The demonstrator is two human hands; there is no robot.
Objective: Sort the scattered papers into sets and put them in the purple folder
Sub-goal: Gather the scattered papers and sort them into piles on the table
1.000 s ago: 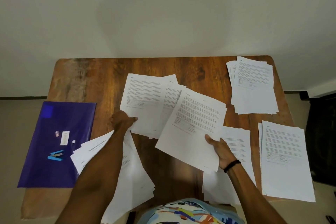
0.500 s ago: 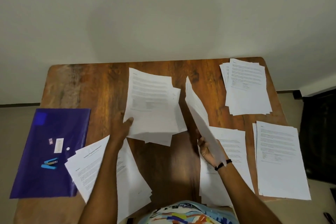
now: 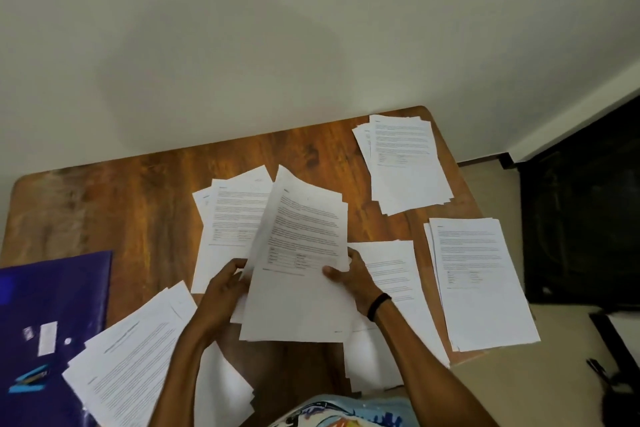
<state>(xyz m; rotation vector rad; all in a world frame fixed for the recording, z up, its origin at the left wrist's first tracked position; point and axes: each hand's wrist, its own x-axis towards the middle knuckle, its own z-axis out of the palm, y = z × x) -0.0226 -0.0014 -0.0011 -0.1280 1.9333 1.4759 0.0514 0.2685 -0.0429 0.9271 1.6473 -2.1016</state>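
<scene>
Sheaf (image 3: 301, 270) gripped by left hand (image 3: 225, 289), right hand (image 3: 351, 279); count unclear.

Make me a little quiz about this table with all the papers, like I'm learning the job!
1. True or false: the right hand holds a sheaf of papers.
2. What lies on the purple folder? A: a blue stapler; B: a mug; C: scissors.
3. Fill in: the black band sits on the ___ wrist.
Key: 1 true; 2 A; 3 right.
</scene>
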